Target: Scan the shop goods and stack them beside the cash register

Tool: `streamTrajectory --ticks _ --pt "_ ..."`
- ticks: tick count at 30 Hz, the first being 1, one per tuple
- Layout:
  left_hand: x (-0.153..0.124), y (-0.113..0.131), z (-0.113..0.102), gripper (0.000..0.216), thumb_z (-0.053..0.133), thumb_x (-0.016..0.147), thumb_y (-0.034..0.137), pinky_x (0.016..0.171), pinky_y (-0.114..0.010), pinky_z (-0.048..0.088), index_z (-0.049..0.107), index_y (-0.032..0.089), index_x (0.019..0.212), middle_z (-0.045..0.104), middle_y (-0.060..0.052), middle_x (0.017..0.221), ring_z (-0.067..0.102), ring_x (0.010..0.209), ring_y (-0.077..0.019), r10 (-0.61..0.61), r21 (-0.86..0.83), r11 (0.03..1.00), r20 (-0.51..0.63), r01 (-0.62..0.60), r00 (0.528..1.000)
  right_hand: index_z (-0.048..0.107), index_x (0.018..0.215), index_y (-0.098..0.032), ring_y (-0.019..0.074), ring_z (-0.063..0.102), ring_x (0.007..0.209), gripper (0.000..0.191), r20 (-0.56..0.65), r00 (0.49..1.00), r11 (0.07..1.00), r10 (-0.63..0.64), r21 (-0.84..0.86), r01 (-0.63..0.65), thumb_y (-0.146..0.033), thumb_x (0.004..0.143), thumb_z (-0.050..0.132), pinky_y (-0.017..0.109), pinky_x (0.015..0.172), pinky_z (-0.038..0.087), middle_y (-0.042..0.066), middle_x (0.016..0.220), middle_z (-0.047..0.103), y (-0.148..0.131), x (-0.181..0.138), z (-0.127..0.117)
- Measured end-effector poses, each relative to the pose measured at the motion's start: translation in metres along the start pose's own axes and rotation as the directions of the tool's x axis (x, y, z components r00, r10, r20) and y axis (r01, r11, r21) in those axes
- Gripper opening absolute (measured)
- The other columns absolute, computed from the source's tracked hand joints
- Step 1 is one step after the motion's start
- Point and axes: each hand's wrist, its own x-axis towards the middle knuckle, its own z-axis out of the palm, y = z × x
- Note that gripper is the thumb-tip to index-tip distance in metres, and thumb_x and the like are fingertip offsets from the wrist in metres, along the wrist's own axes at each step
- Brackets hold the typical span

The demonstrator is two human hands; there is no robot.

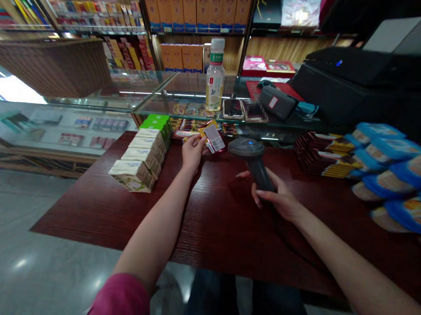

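My left hand [193, 151] pinches a small red and yellow packet [213, 137] with a white label, tilted up over the dark wooden counter [214, 224]. My right hand [279, 198] is wrapped round the handle of a grey barcode scanner [250, 157]. The scanner's head, showing a small blue light, points toward the packet and sits just to its right. A cable runs back from the scanner along my right arm.
A row of white and green boxes [144, 154] lies left of my left hand. Dark packets [320, 153] and blue bags [397, 174] are stacked at the right. A drink bottle [215, 76], a phone [232, 108] and a black machine [352, 82] stand on the glass case behind.
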Motion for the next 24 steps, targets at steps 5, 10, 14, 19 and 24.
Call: streamTrajectory --ticks 5,10,14,19,24 --pt "-0.0033 0.0044 -0.0001 0.03 0.084 0.083 0.029 0.071 -0.027 0.063 0.066 0.015 0.103 0.076 -0.002 0.083 0.073 0.069 -0.0125 -0.038 -0.024 0.999 0.071 0.04 0.997 0.067 0.122 -0.022 0.0115 0.055 0.055 0.05 0.047 0.999 0.999 0.01 -0.037 -0.008 -0.042 0.08 0.084 0.027 0.045 0.045 0.01 0.107 0.075 0.0011 0.0008 -0.0008" --pt "-0.0025 0.0027 0.0003 0.026 0.082 0.085 0.029 0.073 -0.028 0.063 0.066 0.016 0.101 0.078 -0.003 0.088 0.074 0.07 -0.0125 -0.045 0.021 0.999 0.064 0.044 0.997 0.064 0.135 -0.024 0.011 0.054 0.056 0.063 0.062 0.997 0.997 0.038 -0.067 -0.034 -0.038 0.078 0.085 0.025 0.046 0.045 0.01 0.111 0.075 -0.0008 0.0025 -0.0003" --pt "-0.0034 0.0036 -0.0006 0.027 0.082 0.084 0.029 0.073 -0.028 0.063 0.068 0.016 0.103 0.078 -0.003 0.087 0.074 0.071 -0.0134 -0.036 0.022 0.999 0.078 0.034 0.996 0.061 0.141 -0.025 0.0102 0.052 0.057 0.073 0.024 1.0 0.997 0.02 -0.075 -0.018 -0.034 0.074 0.088 0.024 0.045 0.044 0.011 0.116 0.075 0.0012 0.0035 -0.0003" --pt "-0.0033 0.0026 -0.0005 0.022 0.074 0.087 0.022 0.074 -0.031 0.065 0.07 0.015 0.108 0.079 -0.005 0.091 0.077 0.079 -0.0179 -0.025 0.051 0.998 0.052 0.023 0.998 0.058 0.146 -0.026 0.0088 0.05 0.053 0.078 0.015 0.999 0.996 0.047 -0.083 -0.046 -0.036 0.074 0.087 0.024 0.042 0.041 0.011 0.116 0.076 0.0006 0.002 -0.0016" --pt "-0.0011 0.0021 -0.0009 0.031 0.08 0.084 0.027 0.074 -0.031 0.065 0.068 0.014 0.108 0.079 -0.006 0.092 0.076 0.076 -0.0168 -0.029 0.048 0.998 0.043 0.027 0.999 0.067 0.135 -0.024 0.0079 0.05 0.052 0.065 -0.02 0.999 0.997 0.038 -0.061 -0.039 -0.037 0.074 0.085 0.025 0.042 0.041 0.013 0.123 0.074 -0.0025 0.0014 -0.0003"
